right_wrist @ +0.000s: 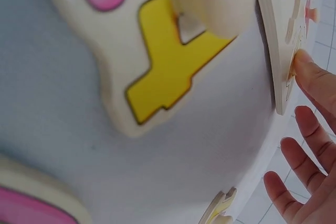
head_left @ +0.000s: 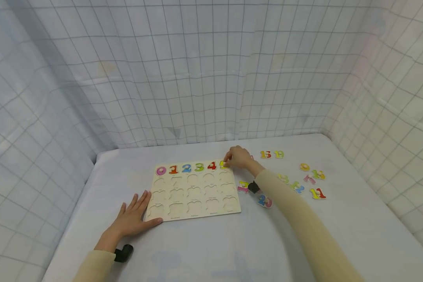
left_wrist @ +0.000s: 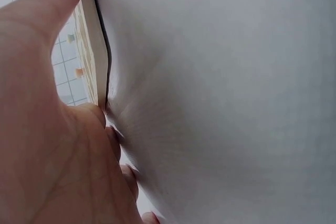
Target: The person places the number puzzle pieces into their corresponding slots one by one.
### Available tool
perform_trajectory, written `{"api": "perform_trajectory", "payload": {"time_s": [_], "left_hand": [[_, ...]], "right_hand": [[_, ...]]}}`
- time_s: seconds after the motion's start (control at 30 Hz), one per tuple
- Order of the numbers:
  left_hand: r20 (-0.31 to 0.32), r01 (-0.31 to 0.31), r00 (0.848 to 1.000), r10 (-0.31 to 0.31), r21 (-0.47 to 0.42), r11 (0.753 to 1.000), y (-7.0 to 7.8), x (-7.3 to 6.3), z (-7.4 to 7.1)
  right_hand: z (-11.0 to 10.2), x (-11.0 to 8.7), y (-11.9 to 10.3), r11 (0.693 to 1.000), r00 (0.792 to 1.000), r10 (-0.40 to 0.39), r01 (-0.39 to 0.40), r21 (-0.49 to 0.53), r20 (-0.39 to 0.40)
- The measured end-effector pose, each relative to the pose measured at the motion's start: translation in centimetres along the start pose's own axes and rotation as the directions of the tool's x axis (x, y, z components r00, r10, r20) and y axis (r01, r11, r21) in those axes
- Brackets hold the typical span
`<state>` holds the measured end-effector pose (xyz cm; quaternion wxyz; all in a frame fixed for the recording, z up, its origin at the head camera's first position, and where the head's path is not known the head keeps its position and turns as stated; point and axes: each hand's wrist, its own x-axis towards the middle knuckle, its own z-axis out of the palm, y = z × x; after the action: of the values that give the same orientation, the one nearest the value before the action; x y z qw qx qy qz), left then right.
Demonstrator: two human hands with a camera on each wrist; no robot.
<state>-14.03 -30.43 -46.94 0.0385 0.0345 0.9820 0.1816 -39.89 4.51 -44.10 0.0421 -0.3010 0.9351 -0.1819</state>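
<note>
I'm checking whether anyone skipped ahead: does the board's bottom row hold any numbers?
No, the head view shows all five slots in the bottom row of the board bare.

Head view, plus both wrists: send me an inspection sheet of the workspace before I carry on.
Surface: table covered in pale cloth.
Job's things: board, number pieces 0 to 4 in its far row; yellow piece at that row's right end, seating unclear; loose pieces to the board's right.
Clutter: nothing seen.
Hands: left hand spread at the board's near left corner; right hand pinches the yellow piece.
Cables: nothing seen.
Surroundings: checked curtains.
</note>
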Motion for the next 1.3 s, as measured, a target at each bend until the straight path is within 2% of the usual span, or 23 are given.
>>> {"api": "perform_trajectory", "payload": {"time_s": [0.2, 0.4, 0.6, 0.73, 0.97, 1.3], "left_hand": [[-0.002, 0.015, 1.0, -0.015, -0.002, 1.0, 0.9, -0.2, -0.8], [-0.004, 0.009, 1.0, -0.009, -0.015, 1.0, 1.0, 0.0, -0.5], [0.005, 0.02, 1.0, -0.02, -0.004, 1.0, 1.0, 0.0, -0.4], [0.027, 0.025, 0.999, -0.025, 0.007, 1.0, 0.9, 0.1, -0.4], [0.017, 0.009, 1.0, -0.009, -0.012, 1.0, 0.1, 0.0, 0.0], [0.026, 0.008, 1.0, -0.008, -0.008, 1.0, 0.6, 0.2, -0.3]], "right_hand": [[-0.3, -0.5, -0.2, 0.999, 1.0, -0.024, 0.024, 0.035, 0.002], [-0.3, -0.8, 0.1, 1.0, 1.0, 0.006, -0.006, 0.027, 0.005], [-0.4, -1.2, 0.9, 1.0, 1.0, 0.002, -0.002, 0.015, -0.019], [-0.9, -1.9, 2.3, 1.0, 0.999, 0.016, -0.016, 0.004, -0.042], [-2.6, -4.3, 5.8, 0.994, 0.994, 0.055, -0.046, 0.096, -0.095], [-5.4, -7.6, 9.4, 0.989, 0.982, 0.109, -0.091, 0.119, -0.154]]}}
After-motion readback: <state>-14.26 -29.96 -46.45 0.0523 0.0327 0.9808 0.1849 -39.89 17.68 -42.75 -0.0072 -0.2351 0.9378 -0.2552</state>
